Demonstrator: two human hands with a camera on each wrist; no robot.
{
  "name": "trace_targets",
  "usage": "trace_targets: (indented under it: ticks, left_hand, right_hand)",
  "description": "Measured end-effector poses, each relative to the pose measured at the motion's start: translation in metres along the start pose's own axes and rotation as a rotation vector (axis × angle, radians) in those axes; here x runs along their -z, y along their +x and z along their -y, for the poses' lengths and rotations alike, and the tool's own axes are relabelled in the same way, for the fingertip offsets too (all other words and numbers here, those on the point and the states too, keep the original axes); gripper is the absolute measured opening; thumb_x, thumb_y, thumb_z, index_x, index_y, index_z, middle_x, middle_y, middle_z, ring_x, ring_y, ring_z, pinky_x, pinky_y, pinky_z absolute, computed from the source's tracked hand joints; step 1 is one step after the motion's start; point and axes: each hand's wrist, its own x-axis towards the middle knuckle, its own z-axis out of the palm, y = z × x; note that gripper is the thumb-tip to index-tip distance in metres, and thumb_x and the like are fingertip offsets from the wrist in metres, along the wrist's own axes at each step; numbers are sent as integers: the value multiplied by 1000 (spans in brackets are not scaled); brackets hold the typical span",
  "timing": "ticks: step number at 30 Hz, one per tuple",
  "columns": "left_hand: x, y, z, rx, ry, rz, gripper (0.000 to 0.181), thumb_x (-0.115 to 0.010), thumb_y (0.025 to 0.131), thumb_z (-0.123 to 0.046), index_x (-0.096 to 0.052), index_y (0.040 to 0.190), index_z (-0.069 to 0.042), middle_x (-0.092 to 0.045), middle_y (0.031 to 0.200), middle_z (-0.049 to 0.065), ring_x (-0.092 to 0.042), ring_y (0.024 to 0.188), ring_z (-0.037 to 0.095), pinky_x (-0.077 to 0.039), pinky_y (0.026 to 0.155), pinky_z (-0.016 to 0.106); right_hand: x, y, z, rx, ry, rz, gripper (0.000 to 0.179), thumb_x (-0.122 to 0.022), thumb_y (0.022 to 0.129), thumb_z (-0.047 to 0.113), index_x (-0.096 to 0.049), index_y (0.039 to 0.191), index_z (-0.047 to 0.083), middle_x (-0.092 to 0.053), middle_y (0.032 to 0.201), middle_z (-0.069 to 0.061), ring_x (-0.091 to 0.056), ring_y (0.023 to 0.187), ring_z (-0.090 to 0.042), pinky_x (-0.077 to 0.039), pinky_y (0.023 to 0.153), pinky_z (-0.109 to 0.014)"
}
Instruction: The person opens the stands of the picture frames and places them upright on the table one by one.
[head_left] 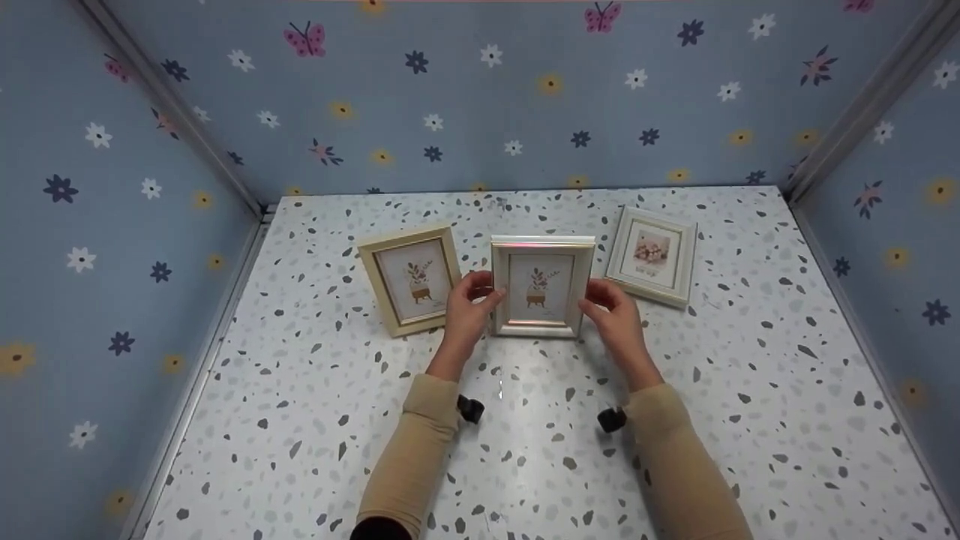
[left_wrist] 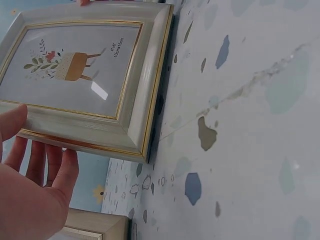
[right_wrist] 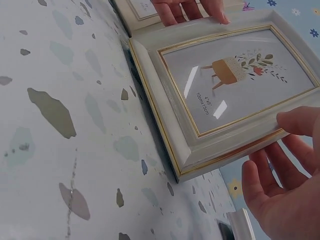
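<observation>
Enclosing the scene, flower-patterned blue walls (head_left: 480, 97) rise behind and beside a speckled white tabletop (head_left: 540, 450). Upright near the middle is a cream picture frame (head_left: 499, 307) with gold edging; whether its base touches the tabletop, I cannot tell. Just left of it stands a gold frame (head_left: 397, 327), its right edge partly covered by the left hand (head_left: 471, 311) in the head view. A pale frame (head_left: 651, 294) sits beyond the right hand (head_left: 619, 319). Both hands grip the cream picture frame by its opposite sides, thumbs in front, fingers around the edges. Black devices (head_left: 471, 409) show at the wrists. Small printing (right_wrist: 204, 103) beside the potted-plant picture (right_wrist: 230, 70) reads 4"x6" and 10cmx15cm.
</observation>
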Motion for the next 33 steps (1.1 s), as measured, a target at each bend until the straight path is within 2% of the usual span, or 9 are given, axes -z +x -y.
trace_targets:
  ticks: [3,11,17,22,28,30,33]
  left_hand:
    - [1,-2,2,-10,-12,-7,32,-76,89,-12,-66,119,-9,-64,114,6,-58,108,23,-51,90,35]
    - [9,-11,8,-4,-25,-8,34,-77,89,-15,-66,120,-12,-66,116,3,-59,109,20,-50,92,34]
    - [16,-19,14,8,-90,-19,35,-75,89,-5,-64,122,-1,-66,117,11,-61,108,24,-52,92,35]
    - [19,-24,18,36,-101,-25,32,-72,90,-1,-62,120,4,-67,110,13,-62,102,25,-53,89,33]
    - [16,-31,17,28,-74,2,22,-73,90,-4,-67,110,-2,-66,100,9,-64,94,24,-54,82,34]
    - [13,-33,16,15,-83,26,20,-73,90,-5,-67,109,-2,-67,98,9,-64,92,28,-54,81,37]
    - [6,-36,13,-24,-112,94,21,-72,91,-7,-66,109,3,-67,95,8,-64,91,38,-56,80,41]
  right_hand:
    - [0,-2,-1,12,-6,8,37,-71,92,9,-62,128,7,-63,123,-10,-56,117,-23,-45,100,-39]
    - [4,-4,-4,27,9,11,40,-74,91,13,-62,129,7,-64,124,-11,-57,116,-24,-46,98,-38]
    - [12,-6,-7,45,32,9,41,-73,92,9,-61,130,1,-65,123,-15,-59,115,-26,-48,94,-31]
    - [22,-10,-10,33,-11,13,42,-71,93,12,-59,132,0,-65,123,-15,-58,116,-25,-47,95,-29]
    - [40,-15,-13,-15,-23,-2,41,-70,94,12,-59,132,2,-64,125,-13,-57,116,-23,-45,97,-32]
    - [46,-17,-16,-30,-32,-5,43,-70,95,14,-57,134,1,-63,127,-12,-56,118,-23,-45,97,-31]
    - [57,-20,-19,-46,-47,-17,45,-68,96,18,-56,136,2,-62,128,-11,-55,119,-21,-45,96,-29]
